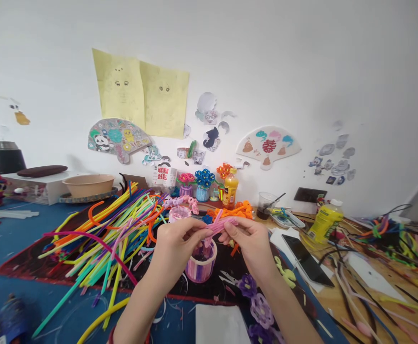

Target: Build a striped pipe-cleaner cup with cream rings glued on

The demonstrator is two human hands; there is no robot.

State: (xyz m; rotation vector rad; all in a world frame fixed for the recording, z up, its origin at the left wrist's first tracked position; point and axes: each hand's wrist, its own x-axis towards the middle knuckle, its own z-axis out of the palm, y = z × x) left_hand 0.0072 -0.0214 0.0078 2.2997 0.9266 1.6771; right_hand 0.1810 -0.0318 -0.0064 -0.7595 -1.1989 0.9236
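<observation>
Pink pipe cleaners (217, 227), gathered in a small bundle, are pinched between my two hands. My left hand (182, 239) grips the bundle's left end, thumb against fingers. At the other end, my right hand (246, 236) pinches it in the same way. Just below them stands a small pot (199, 270) striped in pink, purple and white, with a pale rim. Behind my left hand is another pink pot (180, 213), partly hidden. Scissors (229, 278) lie on the dark mat near my right wrist. Purple pipe-cleaner flowers (261, 308) lie beside my right forearm.
A heap of colourful pipe cleaners (123, 234) spreads at left. Finished flower pots (203, 186) and an orange drink bottle (230, 188) stand by the wall. At right are a phone (307, 258), a yellow bottle (326, 222) and loose stems. White paper (221, 325) lies in front.
</observation>
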